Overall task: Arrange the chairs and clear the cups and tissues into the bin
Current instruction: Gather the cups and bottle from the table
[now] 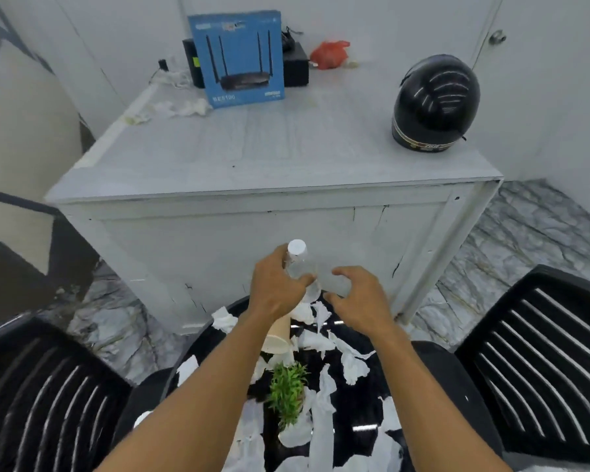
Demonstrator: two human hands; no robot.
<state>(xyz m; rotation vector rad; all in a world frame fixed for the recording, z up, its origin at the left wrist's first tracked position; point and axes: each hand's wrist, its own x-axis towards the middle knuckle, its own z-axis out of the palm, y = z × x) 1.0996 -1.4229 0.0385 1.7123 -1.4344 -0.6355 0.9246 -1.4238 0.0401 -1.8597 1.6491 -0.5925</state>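
The left hand grips a clear bottle at the neck, its white cap standing just above the fingers. The right hand is just beside the bottle, fingers curled; I cannot tell whether they clasp anything. Below the left fingers a paper cup lies on the black table, with torn tissues strewn beneath both hands. Black chairs stand well out to either side

I am reading one marking only: pale characters at the lower left of the blue router box front, appearing as "BE5100", with blur making the middle digits uncertain. I am finding the box's other print, and the band lettering on the black helmet, illegible.
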